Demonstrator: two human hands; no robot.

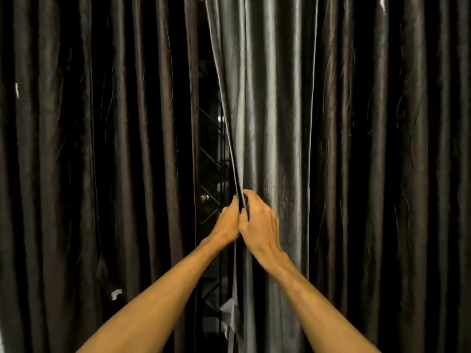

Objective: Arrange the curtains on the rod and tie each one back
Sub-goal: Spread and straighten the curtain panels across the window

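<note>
Head view. My left grip (227, 222) and right grip (258, 225) meet on the inner hem (229, 143) of the right curtain (280, 110). Both are clenched on it, fingers curled round the folded edge, the two grips touching each other. From the grips the hem runs almost upright, leaning up and to the left toward the top of the frame; the rod is out of view. The bulk of this panel hangs to the right of the grips, so I judge that the coming move is a rightward sweep to gather the pleats. The right grip lies nearer that bulk and the left nearer the gap. The cloth is grey with a satin sheen, in deep upright folds. The left curtain (102, 123), darker brown, hangs across a narrow gap that shows a metal lattice (209, 156). I cannot make out a tie-back for certain.
</note>
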